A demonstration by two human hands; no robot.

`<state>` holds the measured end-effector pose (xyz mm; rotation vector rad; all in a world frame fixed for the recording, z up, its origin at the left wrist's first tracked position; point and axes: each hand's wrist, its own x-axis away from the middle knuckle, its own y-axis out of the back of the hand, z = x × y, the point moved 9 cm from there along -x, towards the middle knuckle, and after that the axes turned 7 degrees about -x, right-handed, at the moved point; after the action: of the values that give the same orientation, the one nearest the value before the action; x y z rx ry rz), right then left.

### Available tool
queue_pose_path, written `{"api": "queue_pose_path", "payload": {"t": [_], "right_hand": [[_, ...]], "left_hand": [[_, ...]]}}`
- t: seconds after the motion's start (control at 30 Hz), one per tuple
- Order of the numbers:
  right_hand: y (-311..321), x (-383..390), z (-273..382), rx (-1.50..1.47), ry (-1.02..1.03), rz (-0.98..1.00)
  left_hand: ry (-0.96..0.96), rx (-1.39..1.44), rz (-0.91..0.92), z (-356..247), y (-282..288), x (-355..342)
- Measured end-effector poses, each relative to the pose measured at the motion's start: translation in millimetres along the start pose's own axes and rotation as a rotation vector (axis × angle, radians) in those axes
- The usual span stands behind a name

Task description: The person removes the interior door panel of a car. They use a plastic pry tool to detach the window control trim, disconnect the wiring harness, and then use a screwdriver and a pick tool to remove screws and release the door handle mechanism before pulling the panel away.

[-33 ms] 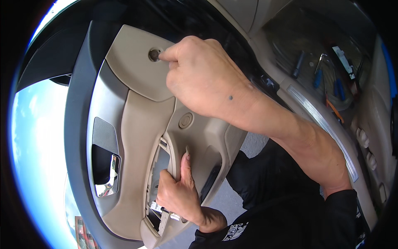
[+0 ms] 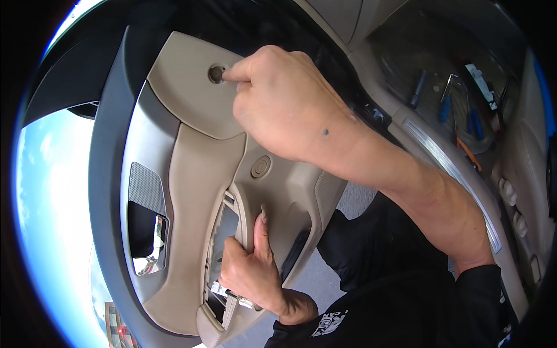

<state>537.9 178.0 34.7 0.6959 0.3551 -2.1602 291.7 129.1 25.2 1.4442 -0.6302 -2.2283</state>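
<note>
Beige door panel [image 2: 191, 191]: left hand [image 2: 252, 269] grips its armrest at 6 o'clock; right hand [image 2: 284, 101] pinches a fastener [image 2: 216, 73] at 12 o'clock.

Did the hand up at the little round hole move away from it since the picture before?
No. The right hand is at the same spot, fingertips at the round hole in the beige door panel, just as before.

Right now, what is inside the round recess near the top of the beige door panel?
A dark round fastener head sits in it, the right hand fingertips pinched beside it. Deeper parts are hidden.
</note>
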Motion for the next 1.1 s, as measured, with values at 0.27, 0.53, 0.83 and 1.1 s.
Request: {"api": "queue_pose_path", "payload": {"t": [0.27, 0.53, 0.83, 1.1], "right_hand": [[-7.5, 11.9, -5.9, -0.108, -0.148, -0.027], [-23.3, 34.5, -5.1, -0.163, 0.064, -0.278], [-25.7, 38.7, -7.6, -0.039, 0.148, -0.314], [-33.0, 45.7, -1.2, 0.157, 0.185, -0.291]], "left_hand": [[-0.020, 0.026, 0.005, 3.3, -4.6, 2.5], [-0.018, -0.044, -0.028, 3.9, 1.0, 1.7], [-0.017, -0.081, -0.009, 4.5, -4.3, 2.2], [-0.006, -0.097, -0.020, 2.3, -2.6, 1.6]]}}
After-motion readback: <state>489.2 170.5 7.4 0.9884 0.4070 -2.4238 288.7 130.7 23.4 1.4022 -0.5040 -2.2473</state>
